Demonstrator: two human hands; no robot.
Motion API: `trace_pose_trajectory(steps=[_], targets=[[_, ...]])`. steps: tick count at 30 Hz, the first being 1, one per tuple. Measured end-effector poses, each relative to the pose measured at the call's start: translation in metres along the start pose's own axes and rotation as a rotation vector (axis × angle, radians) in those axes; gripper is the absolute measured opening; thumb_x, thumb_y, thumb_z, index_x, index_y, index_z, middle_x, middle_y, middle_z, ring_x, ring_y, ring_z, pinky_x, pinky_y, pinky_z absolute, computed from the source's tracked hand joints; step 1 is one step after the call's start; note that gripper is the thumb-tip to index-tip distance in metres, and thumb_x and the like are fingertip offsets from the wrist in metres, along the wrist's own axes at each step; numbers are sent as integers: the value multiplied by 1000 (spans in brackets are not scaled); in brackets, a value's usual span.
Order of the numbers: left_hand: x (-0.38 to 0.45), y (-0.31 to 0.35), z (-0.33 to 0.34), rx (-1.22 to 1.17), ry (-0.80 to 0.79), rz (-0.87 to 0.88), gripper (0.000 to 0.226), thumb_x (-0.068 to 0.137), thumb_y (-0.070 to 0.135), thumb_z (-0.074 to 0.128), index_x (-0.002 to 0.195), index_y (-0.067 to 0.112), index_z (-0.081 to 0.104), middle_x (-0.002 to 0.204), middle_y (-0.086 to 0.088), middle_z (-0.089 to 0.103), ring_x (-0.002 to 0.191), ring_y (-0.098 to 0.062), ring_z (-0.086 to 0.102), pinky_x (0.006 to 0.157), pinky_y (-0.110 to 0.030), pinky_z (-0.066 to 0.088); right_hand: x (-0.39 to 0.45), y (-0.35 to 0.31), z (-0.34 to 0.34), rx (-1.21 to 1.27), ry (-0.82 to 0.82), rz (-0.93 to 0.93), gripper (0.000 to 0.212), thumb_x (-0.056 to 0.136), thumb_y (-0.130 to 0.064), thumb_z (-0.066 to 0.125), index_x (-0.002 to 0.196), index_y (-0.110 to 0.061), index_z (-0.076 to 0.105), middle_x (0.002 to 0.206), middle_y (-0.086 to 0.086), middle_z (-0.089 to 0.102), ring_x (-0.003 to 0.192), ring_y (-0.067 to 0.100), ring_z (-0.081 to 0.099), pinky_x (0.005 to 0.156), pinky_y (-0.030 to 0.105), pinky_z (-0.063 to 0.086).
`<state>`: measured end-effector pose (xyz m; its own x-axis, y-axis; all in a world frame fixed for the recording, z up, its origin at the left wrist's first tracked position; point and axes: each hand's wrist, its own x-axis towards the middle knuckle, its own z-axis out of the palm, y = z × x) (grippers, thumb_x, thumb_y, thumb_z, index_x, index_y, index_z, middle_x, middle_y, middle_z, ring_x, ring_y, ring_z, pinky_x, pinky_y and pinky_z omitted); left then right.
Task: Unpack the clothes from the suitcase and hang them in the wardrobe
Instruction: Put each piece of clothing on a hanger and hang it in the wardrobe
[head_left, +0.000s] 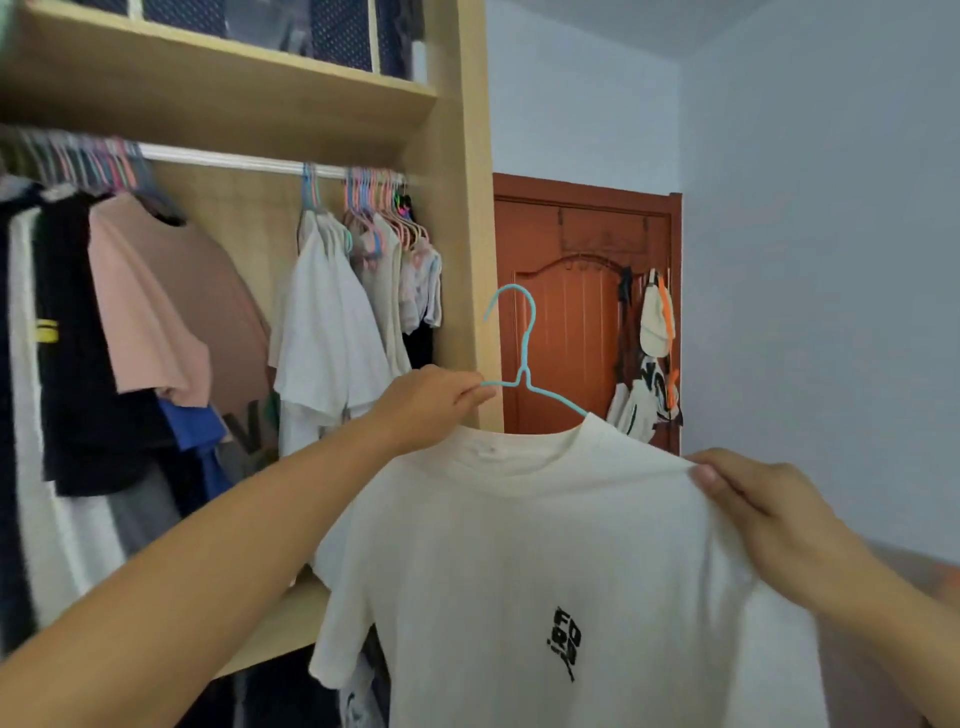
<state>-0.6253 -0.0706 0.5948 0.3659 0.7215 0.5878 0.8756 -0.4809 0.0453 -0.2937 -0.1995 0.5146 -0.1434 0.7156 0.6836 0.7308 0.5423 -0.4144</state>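
1. A white shirt (545, 545) is held up in the near centre, in front of the wardrobe (467, 218), which stands to its left.
2. A blue hanger (524, 358) is seated in the collar, with its hook upright above the neckline.
3. The hanger's left arm is pinched between thumb and curled fingers of the left hand (431, 405).
4. The shirt's right shoulder seam is pinched by the right hand (753, 499), fingers pressed together over the cloth.
5. The rail (234, 161) is seen far left, loaded with hung clothes (332, 332).
6. A brown door (571, 291) is seen behind the hanger, bags hung on its right edge.
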Motion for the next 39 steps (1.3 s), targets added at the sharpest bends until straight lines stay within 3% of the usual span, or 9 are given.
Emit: trace_pose_trajectory(steps=[3, 7, 12, 18, 20, 24, 30, 34, 39], targets=[[-6, -49, 4, -31, 61, -35, 48, 103, 57, 37, 77, 20, 54, 70, 3, 64, 69, -18, 61, 72, -46, 53, 16, -22, 29, -34, -17, 1, 52, 97, -65, 28, 93, -28, 64, 80, -12, 68, 76, 11, 63, 70, 22, 48], [-3, -100, -3, -18, 84, 19, 51, 104, 54, 39, 77, 13, 54, 66, -1, 62, 67, -23, 60, 72, -46, 52, 48, -64, 69, 10, -287, 60, 23, 95, -48, 48, 110, -43, 64, 104, -28, 69, 98, -5, 65, 82, 16, 50], [31, -164, -60, 10, 192, 15, 50, 104, 53, 42, 77, 14, 56, 73, -4, 65, 77, -30, 62, 77, -44, 51, 90, -139, 90, 361, -281, 45, 51, 88, -22, 62, 131, -49, 60, 133, -25, 60, 122, -3, 57, 93, 15, 50], [132, -209, -190, -129, 380, -5, 39, 106, 40, 46, 84, 14, 64, 88, -9, 67, 91, -29, 59, 72, -34, 37, 201, -252, 87, 328, 96, 11, 42, 102, -11, 51, 99, -42, 78, 105, -15, 75, 100, 11, 72, 93, 32, 56], [150, -224, -225, -186, 377, -18, 35, 105, 43, 46, 123, 18, 63, 124, -13, 61, 119, -31, 55, 91, -28, 40, 239, -280, 88, 292, 244, -14, 43, 102, -10, 53, 93, -43, 79, 97, -11, 77, 97, 22, 73, 93, 42, 57], [118, -285, -244, 83, 421, -124, 70, 96, 47, 57, 158, 33, 26, 159, -12, 22, 146, -36, 23, 120, -41, 23, 302, -319, 115, 104, 340, -95, 37, 101, -14, 51, 101, -41, 77, 119, 3, 68, 103, 33, 65, 94, 38, 53], [-10, -382, -239, 566, 436, -280, 58, 92, 25, 57, 148, 22, 43, 153, -19, 31, 141, -39, 26, 113, -49, 29, 394, -345, 224, -169, 184, -90, 49, 92, -3, 46, 132, -25, 64, 135, 16, 58, 124, 35, 55, 100, 37, 44], [-81, -435, -238, 857, 520, -346, 59, 81, 24, 68, 138, 15, 59, 151, -25, 38, 141, -48, 30, 112, -61, 32, 448, -351, 283, -152, 172, -65, 41, 93, -1, 48, 126, -11, 67, 127, 20, 63, 117, 38, 59, 95, 40, 49], [-119, -484, -257, 1036, 585, -392, 66, 81, 36, 41, 139, 12, 61, 158, -28, 28, 143, -57, 21, 113, -69, 18, 529, -379, 305, -189, 286, -145, 36, 90, -3, 50, 119, -8, 70, 121, 22, 65, 114, 41, 60, 92, 39, 49]])
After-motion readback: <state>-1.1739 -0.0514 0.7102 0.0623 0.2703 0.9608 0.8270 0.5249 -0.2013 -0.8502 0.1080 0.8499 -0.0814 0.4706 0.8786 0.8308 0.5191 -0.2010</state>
